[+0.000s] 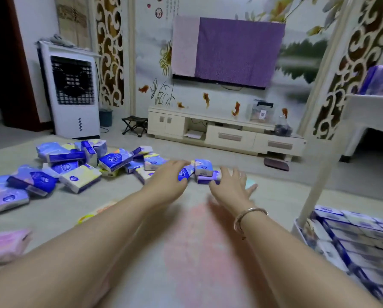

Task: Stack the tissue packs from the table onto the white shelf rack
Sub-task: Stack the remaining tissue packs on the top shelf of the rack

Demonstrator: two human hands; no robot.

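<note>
Several blue and white tissue packs (74, 165) lie scattered over the table (119, 196), from the left edge to the middle. Both my arms stretch forward over the table. My left hand (170, 176) is at the near side of a small cluster of packs (203, 167), its fingers straight and reaching a blue pack (183, 173). My right hand (232, 185) hovers with spread fingers just right of that cluster, next to a pale purple pack (208, 178). The white shelf rack (324, 156) stands at the right, with rows of stacked packs (359, 236) on its lower shelf.
A pink pack (5, 245) lies at the near left table edge. More packs (379, 81) sit on the rack's upper shelf. Beyond the table stand a white air cooler (70, 90), a small folding stool (135, 124) and a TV cabinet (226, 132) under a covered screen.
</note>
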